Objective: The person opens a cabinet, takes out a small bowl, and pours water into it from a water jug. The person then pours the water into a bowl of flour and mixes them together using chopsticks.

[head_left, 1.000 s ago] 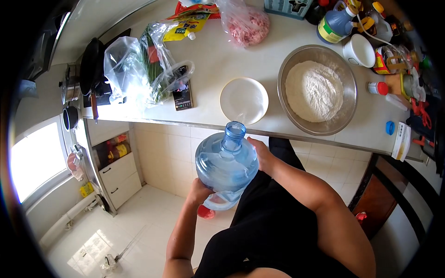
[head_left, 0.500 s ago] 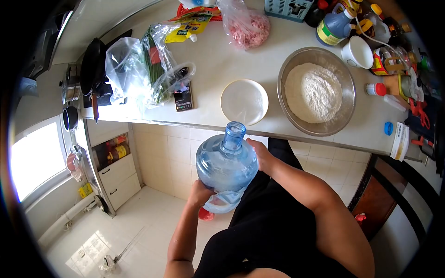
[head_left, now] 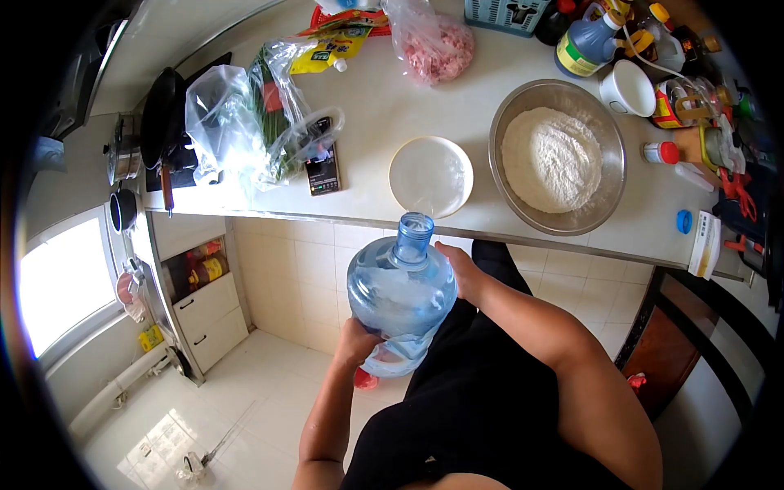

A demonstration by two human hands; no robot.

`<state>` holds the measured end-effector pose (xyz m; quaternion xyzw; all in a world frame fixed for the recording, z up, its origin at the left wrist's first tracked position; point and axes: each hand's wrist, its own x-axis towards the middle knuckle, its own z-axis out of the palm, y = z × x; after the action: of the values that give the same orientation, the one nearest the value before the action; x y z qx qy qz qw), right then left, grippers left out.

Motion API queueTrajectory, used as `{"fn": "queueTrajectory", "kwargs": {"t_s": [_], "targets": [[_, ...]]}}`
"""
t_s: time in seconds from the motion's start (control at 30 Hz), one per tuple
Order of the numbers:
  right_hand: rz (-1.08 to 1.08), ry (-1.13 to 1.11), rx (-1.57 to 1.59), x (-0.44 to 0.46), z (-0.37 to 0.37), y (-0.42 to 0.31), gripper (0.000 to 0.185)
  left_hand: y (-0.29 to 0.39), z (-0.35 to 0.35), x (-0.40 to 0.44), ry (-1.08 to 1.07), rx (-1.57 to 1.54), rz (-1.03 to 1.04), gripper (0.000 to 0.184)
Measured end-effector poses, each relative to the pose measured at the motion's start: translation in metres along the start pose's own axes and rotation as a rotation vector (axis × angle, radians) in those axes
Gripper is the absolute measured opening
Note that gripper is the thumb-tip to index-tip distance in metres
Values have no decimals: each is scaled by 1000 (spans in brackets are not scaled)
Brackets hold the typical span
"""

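Note:
A large blue water jug (head_left: 400, 290) tilts toward the counter, its uncapped mouth just short of the near rim of a white bowl (head_left: 431, 175). My left hand (head_left: 357, 341) is wrapped round the jug's lower left side. Against its upper right side, my right hand (head_left: 460, 271) grips near the shoulder, its fingers mostly hidden. The bowl seems to hold clear water; whether any is flowing now I cannot tell. Right of it stands a steel basin (head_left: 614, 175) with white flour (head_left: 555, 159) heaped inside.
A phone (head_left: 323, 171) and plastic-bagged greens (head_left: 273, 122) lie left of the bowl. Behind are bagged minced meat (head_left: 437, 55) and a yellow pouch (head_left: 331, 51). Bottles (head_left: 586, 49), a small white bowl (head_left: 627, 88), a red-capped jar (head_left: 660, 153) and a blue cap (head_left: 684, 221) are at right.
The jug and both hands have shifted very slightly to the right. A thin stream faintly visible at the jug's mouth earlier is no longer distinct. My grip on the jug stays the same.

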<state>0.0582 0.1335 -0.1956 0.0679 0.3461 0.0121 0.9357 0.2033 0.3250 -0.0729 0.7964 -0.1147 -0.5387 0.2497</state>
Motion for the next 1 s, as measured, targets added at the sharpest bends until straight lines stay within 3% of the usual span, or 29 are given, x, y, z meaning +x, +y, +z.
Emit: {"fn": "queueTrajectory", "kwargs": {"t_s": [1.0], "targets": [[0, 83, -2, -4, 7, -4, 40, 3, -2, 1, -18, -21, -9, 43]]}}
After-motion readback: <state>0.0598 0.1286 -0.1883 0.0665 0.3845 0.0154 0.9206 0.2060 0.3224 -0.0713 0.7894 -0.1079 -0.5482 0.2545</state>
